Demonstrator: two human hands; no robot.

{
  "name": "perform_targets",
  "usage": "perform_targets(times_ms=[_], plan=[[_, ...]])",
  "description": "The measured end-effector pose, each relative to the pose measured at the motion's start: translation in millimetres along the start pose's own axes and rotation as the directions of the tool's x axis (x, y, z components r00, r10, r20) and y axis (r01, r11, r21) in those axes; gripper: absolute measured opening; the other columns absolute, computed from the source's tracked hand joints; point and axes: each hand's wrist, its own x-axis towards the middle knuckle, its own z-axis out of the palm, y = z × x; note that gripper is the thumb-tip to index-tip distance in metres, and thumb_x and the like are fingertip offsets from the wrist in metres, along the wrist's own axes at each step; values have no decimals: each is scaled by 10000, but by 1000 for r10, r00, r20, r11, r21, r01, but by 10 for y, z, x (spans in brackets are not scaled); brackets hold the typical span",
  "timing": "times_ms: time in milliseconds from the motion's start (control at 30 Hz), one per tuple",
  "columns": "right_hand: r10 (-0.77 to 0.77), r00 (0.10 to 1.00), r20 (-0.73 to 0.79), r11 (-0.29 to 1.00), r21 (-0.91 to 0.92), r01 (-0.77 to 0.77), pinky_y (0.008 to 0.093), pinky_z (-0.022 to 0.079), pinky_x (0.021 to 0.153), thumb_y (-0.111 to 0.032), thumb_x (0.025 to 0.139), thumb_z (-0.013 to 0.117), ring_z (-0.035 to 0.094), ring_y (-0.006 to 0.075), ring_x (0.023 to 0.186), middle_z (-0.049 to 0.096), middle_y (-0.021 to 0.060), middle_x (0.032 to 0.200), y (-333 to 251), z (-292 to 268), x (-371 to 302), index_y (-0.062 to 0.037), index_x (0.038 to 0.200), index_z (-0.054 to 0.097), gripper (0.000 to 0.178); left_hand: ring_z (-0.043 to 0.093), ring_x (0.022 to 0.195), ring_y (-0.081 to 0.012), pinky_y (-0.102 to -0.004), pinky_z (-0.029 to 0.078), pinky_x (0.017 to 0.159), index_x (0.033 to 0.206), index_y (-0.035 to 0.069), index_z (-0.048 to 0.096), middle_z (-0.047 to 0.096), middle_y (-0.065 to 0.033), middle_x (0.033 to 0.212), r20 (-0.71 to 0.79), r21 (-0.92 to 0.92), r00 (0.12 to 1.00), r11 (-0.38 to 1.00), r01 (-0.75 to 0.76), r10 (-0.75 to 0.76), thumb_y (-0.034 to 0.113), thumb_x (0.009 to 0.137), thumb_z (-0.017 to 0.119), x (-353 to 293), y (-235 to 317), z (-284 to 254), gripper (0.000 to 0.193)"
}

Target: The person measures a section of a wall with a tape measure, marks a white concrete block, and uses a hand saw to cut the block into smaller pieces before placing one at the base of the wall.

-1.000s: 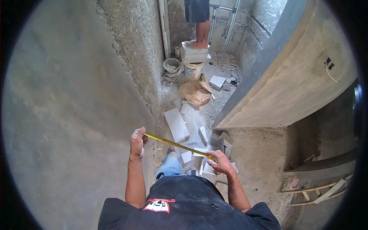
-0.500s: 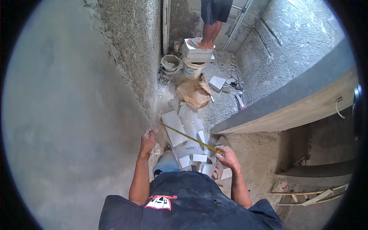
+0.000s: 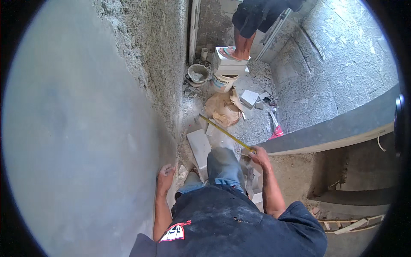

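Tape measure [image 3: 227, 132], one, yellow: centre of the frame, blade drawn out slantwise from the right hand toward the upper left, its far end appearing unsupported near the brown paper sack [image 3: 222, 110].

Right hand [image 3: 258, 156], right of centre: fingers closed around the tape's case.

Left hand [image 3: 166, 172], lower left of centre, beside the smooth grey wall [image 3: 85, 128]: fingers bent, nothing seen in them; how tightly they close, and whether they touch the wall, cannot be told.

Pale block [image 3: 199, 143], centre: on the floor, below the blade's far end.

Handling note, by judgement: grip the case firmly, keep the blade untwisted so that it does not buckle, and keep fingers off its edges.
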Motion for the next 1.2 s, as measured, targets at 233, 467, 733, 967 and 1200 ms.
perform_targets(times_ms=[233, 467, 733, 967, 1200], plan=[[32, 999, 27, 998, -56, -30, 454, 515, 916, -286, 761, 663, 659, 374, 1029, 696, 197, 1090, -360, -29, 747, -139, 1160, 693, 427, 653, 1078, -254, -352, 490, 943, 1282, -26, 573, 682, -195, 1153, -49, 134, 999, 991, -6, 12, 237, 887, 682, -74, -16, 6, 488], [-76, 993, 85, 987, -138, 87, 468, 520, 906, -273, 763, 631, 663, 383, 1010, 698, 186, 1093, -314, 15, 1783, -141, 1153, 695, 417, 649, 996, -301, -395, 510, 887, 1203, -1, 611, 656, -164, 1083, -366, 385, 788, 852, -356, 495, 137, 840, 717, 40, 792, 356, 403], [-38, 989, 140, 969, -235, 71, 502, 513, 940, -324, 783, 620, 638, 409, 1093, 652, 201, 1204, -131, -589, 3157, -198, 1235, 654, 471, 617, 939, -272, -366, 485, 848, 1158, 10, 635, 649, -136, 1086, -439, 403, 825, 898, -174, 357, 171, 868, 686, 954, 1489, 1187, 336], [-9, 986, 165, 964, -262, 53, 519, 509, 941, -323, 773, 631, 625, 397, 1133, 638, 195, 1236, 269, -1204, 4081, -216, 1266, 635, 505, 639, 966, -296, -389, 488, 849, 1133, 13, 665, 667, -181, 1012, -337, 441, 873, 878, -184, 352, 232, 864, 703, 1418, 1979, 2213, 349], [-102, 967, 233, 914, -362, 183, 505, 537, 878, -355, 796, 609, 670, 426, 979, 698, 237, 1053, 372, -1598, 4727, -116, 1140, 707, 430, 617, 1044, -360, -420, 474, 920, 1124, -5, 661, 655, -208, 1082, -367, 354, 906, 932, -72, 210, 258, 850, 704, 1637, 2166, 2662, 382]])
